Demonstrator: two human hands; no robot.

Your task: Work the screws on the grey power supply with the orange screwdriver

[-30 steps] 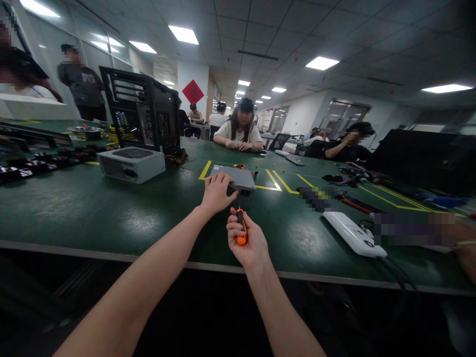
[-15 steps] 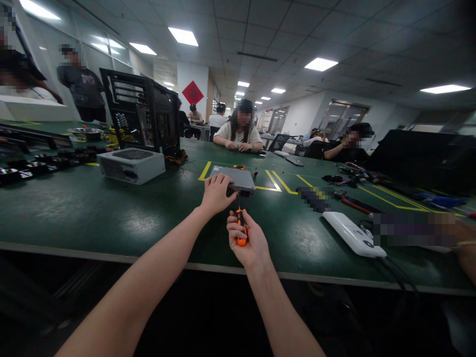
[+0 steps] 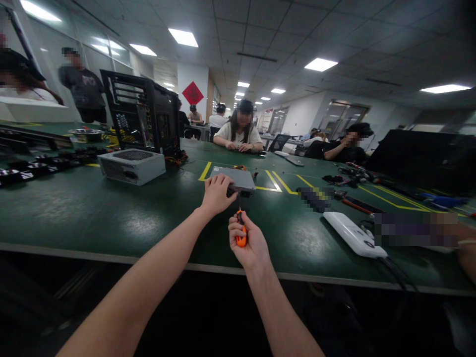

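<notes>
A flat grey metal computer power supply lies on the green table in front of me. My left hand grips its near left corner, fingers over the top and thumb at the front face. In my right hand is an orange and black screwdriver, its handle wrapped by my closed fingers. The thin shaft points away from me at the near face of the power supply, below the left thumb. Whether the tip sits in a screw is too small to tell.
To the left stand a second, larger power supply and an open black computer case. A white power strip with cables lies to the right. Across the table sits a person. The table's near edge runs below my wrists.
The screwdriver handle has turned slightly in my right hand, and the fingers have shifted a little around it. My left hand and the power supply stay in place.
</notes>
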